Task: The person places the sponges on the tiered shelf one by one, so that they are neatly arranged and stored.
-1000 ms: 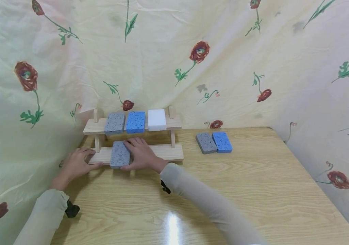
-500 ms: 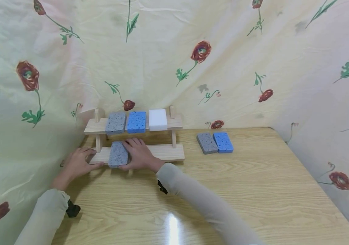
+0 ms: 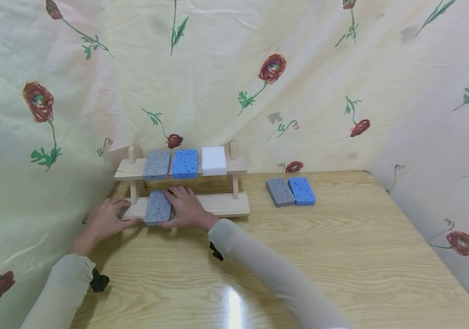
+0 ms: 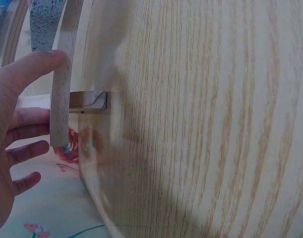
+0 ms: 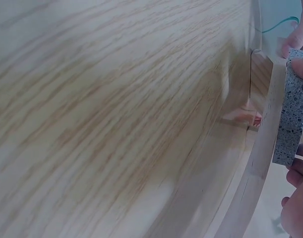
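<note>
A two-tier wooden shelf (image 3: 226, 205) stands at the back left of the table. On its lower board, toward the left, lies a grey speckled sponge (image 3: 157, 208), also seen in the right wrist view as a grey slab (image 5: 292, 109). My right hand (image 3: 187, 210) grips this sponge from its right side, thumb at the front edge and fingers at the back. My left hand (image 3: 104, 219) holds the left end of the lower board; in the left wrist view its thumb presses the board's front edge (image 4: 61, 99) and the fingers reach behind.
On the upper board sit a grey sponge (image 3: 157, 164), a blue sponge (image 3: 185, 163) and a white sponge (image 3: 214, 161) in a row. Right of the shelf, another grey sponge (image 3: 280, 192) and blue sponge (image 3: 302, 191) lie side by side on the table (image 3: 341, 256). Flowered cloth (image 3: 201, 91) hangs behind.
My right hand has slid the grey sponge slightly left along the lower board. The left hand keeps its place on the board's end. The head view has shifted a little.
</note>
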Motion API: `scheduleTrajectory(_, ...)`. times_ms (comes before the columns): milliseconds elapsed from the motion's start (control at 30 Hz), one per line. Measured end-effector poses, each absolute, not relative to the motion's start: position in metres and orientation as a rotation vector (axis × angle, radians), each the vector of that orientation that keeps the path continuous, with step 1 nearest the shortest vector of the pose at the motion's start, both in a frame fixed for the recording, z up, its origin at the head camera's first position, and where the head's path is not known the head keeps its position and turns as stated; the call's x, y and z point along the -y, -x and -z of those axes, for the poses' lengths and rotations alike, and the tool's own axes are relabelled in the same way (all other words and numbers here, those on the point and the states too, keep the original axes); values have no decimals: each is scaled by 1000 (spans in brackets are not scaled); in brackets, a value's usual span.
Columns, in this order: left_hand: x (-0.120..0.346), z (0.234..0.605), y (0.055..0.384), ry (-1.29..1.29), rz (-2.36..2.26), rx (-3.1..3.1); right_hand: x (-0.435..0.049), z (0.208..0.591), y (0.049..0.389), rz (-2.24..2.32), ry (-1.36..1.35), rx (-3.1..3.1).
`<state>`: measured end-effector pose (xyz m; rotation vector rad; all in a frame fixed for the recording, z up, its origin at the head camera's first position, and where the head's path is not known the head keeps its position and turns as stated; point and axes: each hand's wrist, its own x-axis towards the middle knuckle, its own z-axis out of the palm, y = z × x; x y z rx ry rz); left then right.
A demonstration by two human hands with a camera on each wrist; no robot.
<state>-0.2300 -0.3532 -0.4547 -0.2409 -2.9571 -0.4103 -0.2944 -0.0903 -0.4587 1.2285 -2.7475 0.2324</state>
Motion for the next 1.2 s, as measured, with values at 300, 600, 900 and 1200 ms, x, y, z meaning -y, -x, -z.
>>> scheduleTrajectory(300, 354, 457, 231, 255, 392, 2942, 95, 461, 295, -208, -1216, 2750)
scheduleTrajectory(600, 355, 458, 232, 260, 391, 2941, 99, 461, 294, -201, -1216, 2771)
scheduleTrajectory(900, 356, 459, 232, 241, 405, 2955, 101, 460, 293, -211, -1203, 2788)
scheduleTrajectory(1200, 357, 458, 232, 257, 409, 2961, 100, 459, 293, -198, -1204, 2799)
